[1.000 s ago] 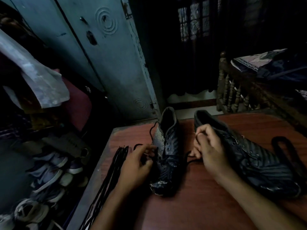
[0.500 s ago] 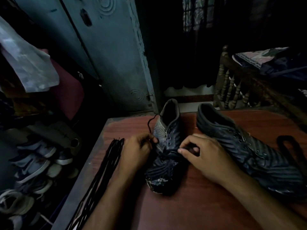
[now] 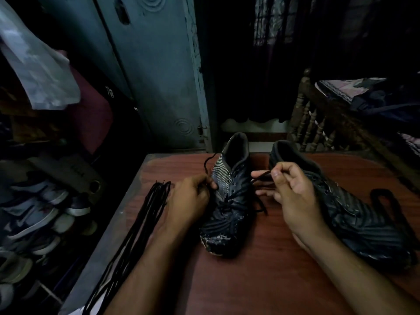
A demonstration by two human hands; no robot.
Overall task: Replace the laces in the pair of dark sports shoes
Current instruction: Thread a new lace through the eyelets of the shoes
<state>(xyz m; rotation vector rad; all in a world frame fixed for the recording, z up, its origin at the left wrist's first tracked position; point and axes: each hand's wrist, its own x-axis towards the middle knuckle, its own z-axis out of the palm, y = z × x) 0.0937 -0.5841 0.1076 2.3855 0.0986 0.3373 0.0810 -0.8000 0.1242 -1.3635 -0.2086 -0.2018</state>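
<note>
Black lace [image 3: 261, 176] runs from the eyelets of the near shoe [image 3: 229, 201], which sits on the counter [image 3: 261, 280] between your hands. Your right hand [image 3: 293, 196] pinches one end, raised beside the shoe; your left hand [image 3: 193, 198] pinches the other end at its outer side. Draw both ends evenly so the crossings sit flat, and steady the shoe. The second shoe [image 3: 354, 214] lies to the right, spare laces [image 3: 145, 219] to the left.
</note>
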